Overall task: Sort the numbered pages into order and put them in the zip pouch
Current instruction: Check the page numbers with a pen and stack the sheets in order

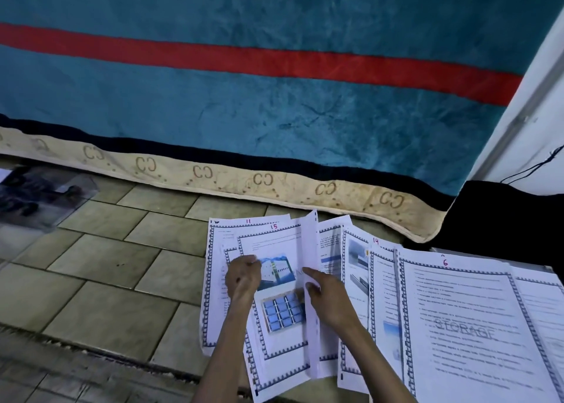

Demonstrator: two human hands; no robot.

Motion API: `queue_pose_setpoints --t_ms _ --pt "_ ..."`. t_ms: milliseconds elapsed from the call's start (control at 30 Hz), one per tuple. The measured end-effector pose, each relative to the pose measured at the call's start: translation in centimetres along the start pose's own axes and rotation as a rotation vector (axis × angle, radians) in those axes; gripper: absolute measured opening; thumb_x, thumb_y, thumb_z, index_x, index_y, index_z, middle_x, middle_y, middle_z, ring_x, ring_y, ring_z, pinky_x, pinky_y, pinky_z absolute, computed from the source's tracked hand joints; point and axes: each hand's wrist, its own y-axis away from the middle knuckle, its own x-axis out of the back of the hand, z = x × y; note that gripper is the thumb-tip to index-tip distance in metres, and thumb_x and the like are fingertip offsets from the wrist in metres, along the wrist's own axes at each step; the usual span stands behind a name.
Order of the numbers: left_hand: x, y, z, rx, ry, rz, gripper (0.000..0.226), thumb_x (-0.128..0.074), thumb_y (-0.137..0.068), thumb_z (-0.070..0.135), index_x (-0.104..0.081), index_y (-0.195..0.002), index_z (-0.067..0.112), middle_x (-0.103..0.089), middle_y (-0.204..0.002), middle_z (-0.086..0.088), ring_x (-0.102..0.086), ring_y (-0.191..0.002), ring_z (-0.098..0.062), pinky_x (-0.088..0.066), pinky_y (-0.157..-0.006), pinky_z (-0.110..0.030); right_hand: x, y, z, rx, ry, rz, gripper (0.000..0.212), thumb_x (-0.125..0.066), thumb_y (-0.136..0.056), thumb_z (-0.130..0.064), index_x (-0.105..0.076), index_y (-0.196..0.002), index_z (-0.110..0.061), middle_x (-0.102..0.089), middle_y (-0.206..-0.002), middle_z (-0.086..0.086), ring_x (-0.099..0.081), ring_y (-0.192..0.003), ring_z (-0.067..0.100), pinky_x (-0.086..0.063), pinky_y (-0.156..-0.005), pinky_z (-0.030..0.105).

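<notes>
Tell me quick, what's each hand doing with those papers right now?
Left hand: fingers curled, resting on page 15; whether it pinches the sheet cannot be told.
Right hand: holding a page turned on edge.

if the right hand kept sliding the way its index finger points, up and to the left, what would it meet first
Probably the lifted sheet that stands on edge just by the right hand; its fingertip already seems to touch it. Past that lies page 15, with the left hand on it. Depth is hard to judge here.
</notes>
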Motion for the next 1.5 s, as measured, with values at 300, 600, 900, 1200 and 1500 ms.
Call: queue_pose_setpoints --t_ms 300,600,900,1200,1500 --pt "-0.6 0.0 0.3 0.019 0.000 0.061 0.046 -0.054 -0.089 0.010 -0.042 -0.132 0.002 -0.046 -0.136 -0.023 -0.047 -0.122 -0.039 -0.041 -0.100 -0.039 0.4 -0.4 0.9 -0.005 0.012 0.025 0.040 -0.041 -0.097 -0.008 -0.049 -0.135 -0.014 -0.059 -0.129 0.006 -0.062 -0.069 -0.008 -0.043 -0.060 0.002" --pt "0.3 -0.3 1.5 -0.007 0.223 -0.114 0.029 -0.068 -0.083 0.020 -0.067 -0.105 0.002 -0.069 -0.103 -0.017 -0.063 -0.090 -0.028 -0.051 -0.076 -0.032 1.0 0.0 -0.4 -0.025 -0.115 -0.056 0.041 -0.047 -0.094 -0.043 -0.066 -0.115 -0.013 -0.067 -0.118 0.004 -0.060 -0.107 0.011 -0.045 -0.095 0.022" --pt "-0.3 2.0 4.0 0.053 0.461 -0.433 0.044 -0.038 -0.096 0.044 -0.059 -0.115 0.010 -0.062 -0.119 -0.012 -0.058 -0.110 -0.030 -0.043 -0.094 -0.037 1.6 0.0 -0.5 -0.072 -0.059 0.116 0.024 -0.056 -0.090 -0.023 -0.065 -0.101 -0.004 -0.063 -0.088 0.002 -0.062 -0.076 0.017 -0.039 -0.053 0.013" --pt "0.9 -1.0 -0.7 0.093 -0.159 -0.002 0.057 -0.055 -0.091 0.019 -0.032 -0.136 -0.006 -0.039 -0.138 -0.028 -0.039 -0.128 -0.042 -0.035 -0.104 -0.041 2.1 -0.4 0.1 -0.088 -0.022 0.180 0.013 -0.046 -0.092 -0.008 -0.054 -0.082 -0.003 -0.065 -0.089 0.023 -0.049 -0.063 0.018 -0.030 -0.047 0.022" --pt "1.4 0.2 -0.5 -0.024 0.142 0.002 0.045 -0.061 -0.088 0.018 -0.052 -0.127 -0.002 -0.056 -0.129 -0.020 -0.053 -0.120 -0.034 -0.043 -0.101 -0.038 1.8 0.2 -1.4 0.031 -0.129 -0.015 0.041 -0.044 -0.098 -0.030 -0.045 -0.134 -0.012 -0.051 -0.127 -0.010 -0.050 -0.122 0.014 -0.032 -0.081 0.009"
